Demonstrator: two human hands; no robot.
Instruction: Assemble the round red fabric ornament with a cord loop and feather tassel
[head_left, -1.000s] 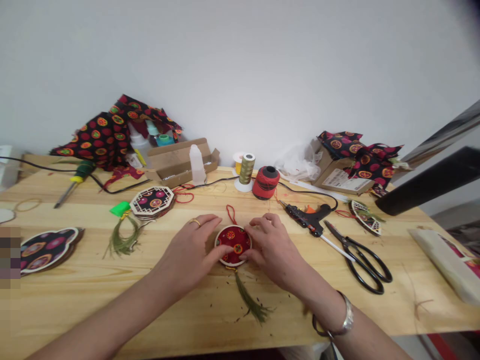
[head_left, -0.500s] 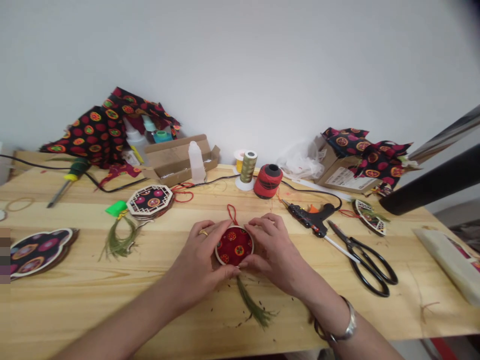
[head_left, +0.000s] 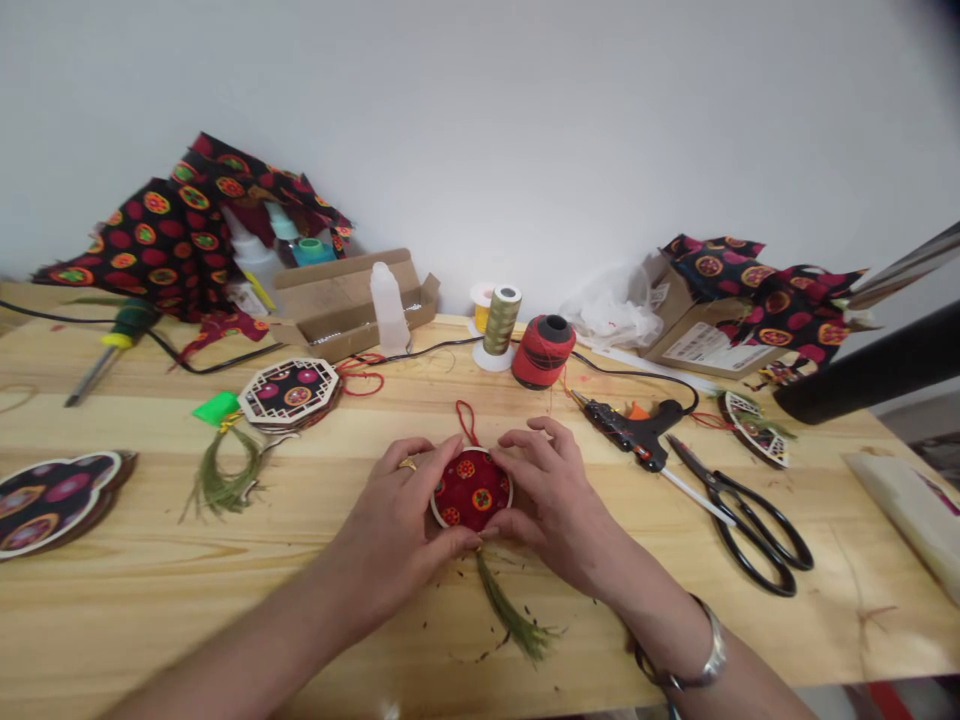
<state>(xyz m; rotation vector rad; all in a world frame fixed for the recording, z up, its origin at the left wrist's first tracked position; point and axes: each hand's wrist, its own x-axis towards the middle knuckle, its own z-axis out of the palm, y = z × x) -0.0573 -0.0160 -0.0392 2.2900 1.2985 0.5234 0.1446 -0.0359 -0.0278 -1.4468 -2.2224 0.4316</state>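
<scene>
Between my two hands is a round fabric pendant (head_left: 472,490), dark red with flower patterns inside a pale rim. A red cord loop (head_left: 466,420) sticks out at its top, and a green tassel (head_left: 514,610) trails from its bottom over the wood. My left hand (head_left: 409,510), with a ring on it, grips the pendant's left edge between thumb and fingers. On the opposite edge, my right hand (head_left: 551,500) holds it the same way, thumb low and fingertips at the upper rim. The pendant's underside is hidden.
To the right lie a black glue gun (head_left: 630,430) and black scissors (head_left: 750,530). Behind stand a red thread spool (head_left: 543,352), a green thread cone (head_left: 502,322) and a white bottle (head_left: 390,310). An octagonal pendant (head_left: 289,392) and a screwdriver (head_left: 112,345) rest at left.
My view has moved slightly closer, so the objects at the sides sit further outward. Both hands keep their hold on the round pendant, with barely any shift.
</scene>
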